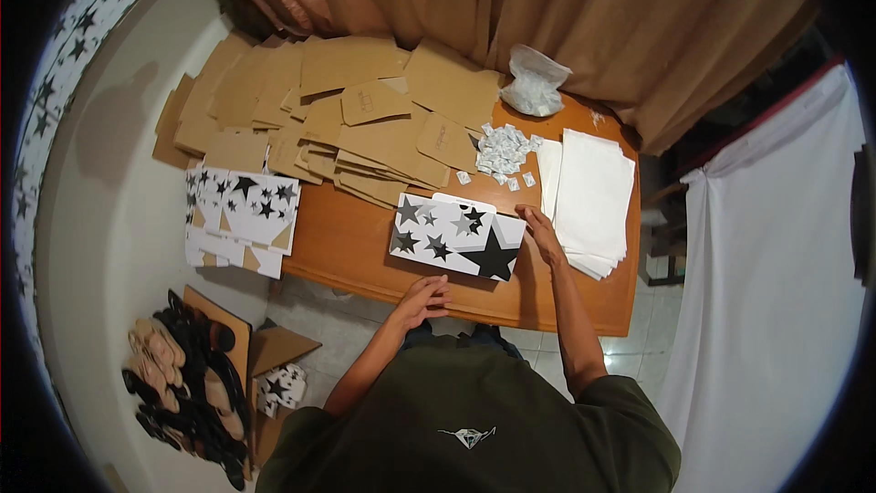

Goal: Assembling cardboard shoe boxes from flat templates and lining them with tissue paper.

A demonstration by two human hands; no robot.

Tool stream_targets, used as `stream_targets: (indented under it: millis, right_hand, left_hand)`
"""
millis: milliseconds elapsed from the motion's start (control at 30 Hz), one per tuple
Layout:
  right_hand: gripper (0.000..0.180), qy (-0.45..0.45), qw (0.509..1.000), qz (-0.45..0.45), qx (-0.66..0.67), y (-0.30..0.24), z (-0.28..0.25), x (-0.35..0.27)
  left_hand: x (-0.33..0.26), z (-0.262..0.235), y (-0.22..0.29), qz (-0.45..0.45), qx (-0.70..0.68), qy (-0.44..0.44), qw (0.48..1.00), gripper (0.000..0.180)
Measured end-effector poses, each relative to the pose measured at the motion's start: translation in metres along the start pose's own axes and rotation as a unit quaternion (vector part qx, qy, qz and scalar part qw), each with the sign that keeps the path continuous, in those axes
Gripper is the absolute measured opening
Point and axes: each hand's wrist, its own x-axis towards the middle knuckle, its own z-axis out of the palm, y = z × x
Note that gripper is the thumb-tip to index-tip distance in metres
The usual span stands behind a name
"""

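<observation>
A white box [453, 244] printed with black and grey stars lies before me near the table's front edge, a narrow white flap standing out along its far side. My left hand [424, 299] is just in front of the box's near side, fingers slightly bent and apart, holding nothing. At the box's right end is my right hand [541, 230], its fingers stretched out and nothing in its grip; whether the fingertips touch the box I cannot tell. Beyond the box lies a pile of small white packets [504, 150]. Right of my right hand sits a stack of white paper sheets [591, 192].
Flattened brown cardboard pieces [356, 123] cover the back left of the wooden table [338, 246]. Star-printed flat cardboard [246, 210] lies at the left edge. A clear plastic bag [534, 87] stands at the back. Several shoes [192, 374] are below left, beside more cardboard.
</observation>
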Motion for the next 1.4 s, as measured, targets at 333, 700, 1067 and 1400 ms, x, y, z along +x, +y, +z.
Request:
stream_targets:
  millis: [333,700,1067,1400]
  right_hand:
    - [0.074,-0.171,0.969,0.166,-0.063,-0.018,-0.013,-0.013]
    - [0.074,-0.15,0.989,0.009,-0.002,-0.012,0.033,0.095]
    - [0.059,-0.093,0.984,-0.113,-0.098,-0.025,-0.004,0.028]
    - [0.084,0.006,0.995,-0.055,-0.088,-0.047,0.003,-0.069]
  left_hand:
    - [0.023,0.075,-0.058,0.157,-0.163,0.296,0.928,0.07]
    - [0.008,0.105,-0.102,0.122,-0.284,0.259,0.915,0.106]
    - [0.004,0.063,-0.031,0.308,-0.208,0.352,0.859,0.058]
    - [0.024,0.006,0.05,0.369,0.017,0.264,0.891,0.045]
